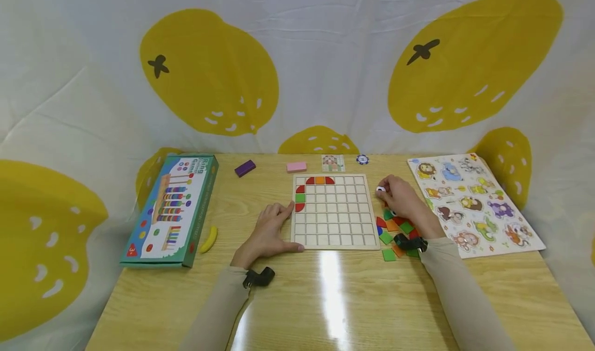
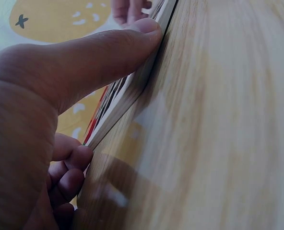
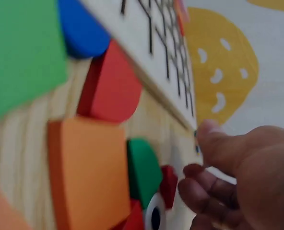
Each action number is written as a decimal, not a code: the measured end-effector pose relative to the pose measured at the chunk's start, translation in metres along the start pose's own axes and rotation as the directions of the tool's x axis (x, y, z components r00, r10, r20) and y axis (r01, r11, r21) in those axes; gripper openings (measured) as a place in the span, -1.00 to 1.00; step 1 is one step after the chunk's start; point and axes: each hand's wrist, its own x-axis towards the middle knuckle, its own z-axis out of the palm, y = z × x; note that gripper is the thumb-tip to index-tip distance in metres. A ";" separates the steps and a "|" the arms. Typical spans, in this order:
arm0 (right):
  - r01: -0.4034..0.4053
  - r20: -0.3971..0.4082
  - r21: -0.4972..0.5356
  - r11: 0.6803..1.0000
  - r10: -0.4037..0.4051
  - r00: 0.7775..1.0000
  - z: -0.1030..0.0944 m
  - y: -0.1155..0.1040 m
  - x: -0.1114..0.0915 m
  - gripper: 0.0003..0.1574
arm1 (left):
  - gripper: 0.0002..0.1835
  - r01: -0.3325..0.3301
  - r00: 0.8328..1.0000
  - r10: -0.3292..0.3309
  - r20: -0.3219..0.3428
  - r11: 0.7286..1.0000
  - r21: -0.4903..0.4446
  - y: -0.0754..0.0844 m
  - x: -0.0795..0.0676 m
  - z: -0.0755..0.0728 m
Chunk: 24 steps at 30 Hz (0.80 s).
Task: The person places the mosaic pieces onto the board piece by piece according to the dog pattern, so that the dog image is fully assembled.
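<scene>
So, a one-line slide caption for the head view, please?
Left hand touches the gridded board; right hand pinches a black-and-white piece.

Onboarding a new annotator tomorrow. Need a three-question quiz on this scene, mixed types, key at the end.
1. Which of the person's hands touches the left edge of the grid board in the head view?
2. True or false: in the head view, the purple block lies to the left of the pink block.
3. The middle tile of the three in the grid board's top row is: a) blue, b) orange, c) purple.

Key:
1. The left hand.
2. True.
3. b) orange.
</scene>
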 end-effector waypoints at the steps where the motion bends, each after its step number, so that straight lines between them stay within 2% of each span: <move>1: 0.026 -0.018 0.013 1.000 -0.026 0.999 0.000 -0.002 0.000 -0.67 | 0.37 0.002 1.000 -0.002 0.005 1.000 0.004 0.000 0.000 0.000; 5: 0.149 -0.116 0.128 0.981 -0.134 0.984 0.005 -0.013 0.004 -0.65 | 0.36 0.004 1.000 -0.004 0.008 1.000 0.013 0.001 0.000 -0.001; 7: 0.176 -0.142 0.222 0.959 -0.147 0.979 0.007 -0.022 0.007 -0.65 | 0.35 0.003 1.000 -0.003 0.007 1.000 0.010 0.002 0.000 -0.001; 11: 0.164 -0.128 0.420 0.893 -0.120 0.984 0.013 -0.044 0.014 -0.63 | 0.35 0.003 1.000 -0.003 0.007 1.000 0.008 0.002 0.000 -0.002; 16: 0.175 -0.089 0.529 0.830 -0.151 0.985 0.029 -0.064 0.030 -0.61 | 0.35 0.001 1.000 -0.001 0.005 1.000 0.017 0.000 0.001 -0.003; 20: 0.203 -0.056 0.502 0.841 -0.202 0.978 0.044 -0.079 0.042 -0.62 | 0.35 0.001 1.000 -0.002 0.007 0.999 0.037 -0.001 0.002 -0.002; 24: 0.242 -0.050 0.394 0.887 -0.242 0.969 0.056 -0.093 0.051 -0.64 | 0.35 -0.003 1.000 0.003 0.012 0.999 0.047 -0.002 0.001 -0.001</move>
